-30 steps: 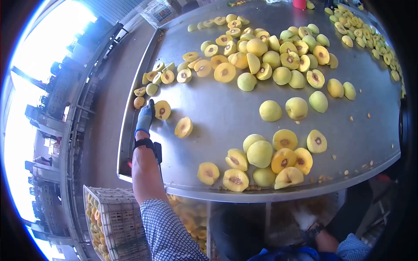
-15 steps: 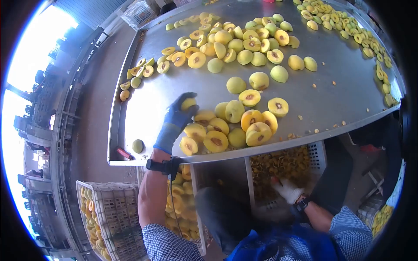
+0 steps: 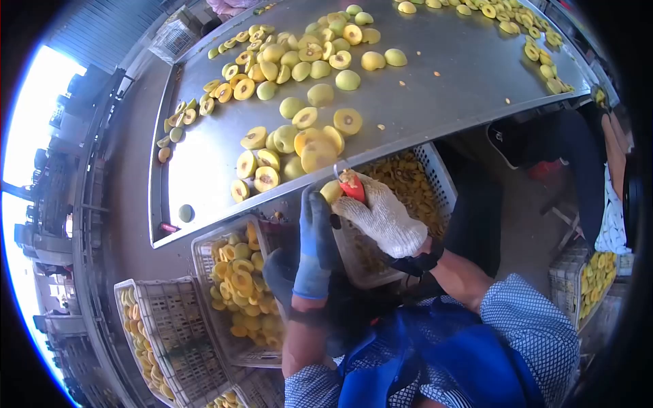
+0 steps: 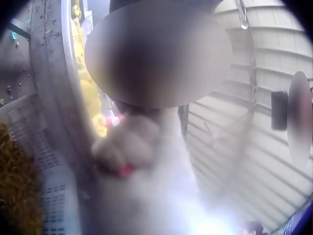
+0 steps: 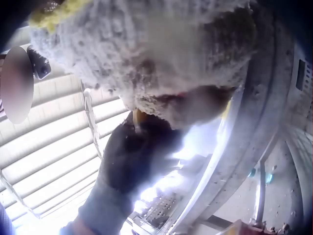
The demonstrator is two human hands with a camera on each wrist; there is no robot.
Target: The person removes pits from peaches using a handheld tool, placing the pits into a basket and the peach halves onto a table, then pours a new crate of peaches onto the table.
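In the head view the left hand (image 3: 315,238), in a blue-grey glove, holds a yellow-green fruit piece (image 3: 331,192) in its fingers, just off the table's front edge. Against it, the right hand (image 3: 384,216) in a white knit glove grips a red-handled tool (image 3: 352,185) with a curved metal end. The right wrist view shows the white glove (image 5: 146,54) close up, with the dark-palmed left glove (image 5: 134,156) below it. Blurred in the left wrist view is the right glove (image 4: 129,147), a bit of red at its fingers. Cut fruit halves (image 3: 267,178) lie beside the hands on the table.
The metal table (image 3: 435,102) holds a larger fruit pile (image 3: 299,54). Below its edge stand a crate of fruit halves (image 3: 197,255) and a white crate of small brown-yellow pieces (image 3: 445,183). Another crate (image 3: 170,340) is at the left, and a red object (image 3: 168,227) lies in the table corner.
The left hand has come from the tabletop to the front edge with a fruit piece. The right hand has risen from over the lower crate to meet it. The head view has shifted.
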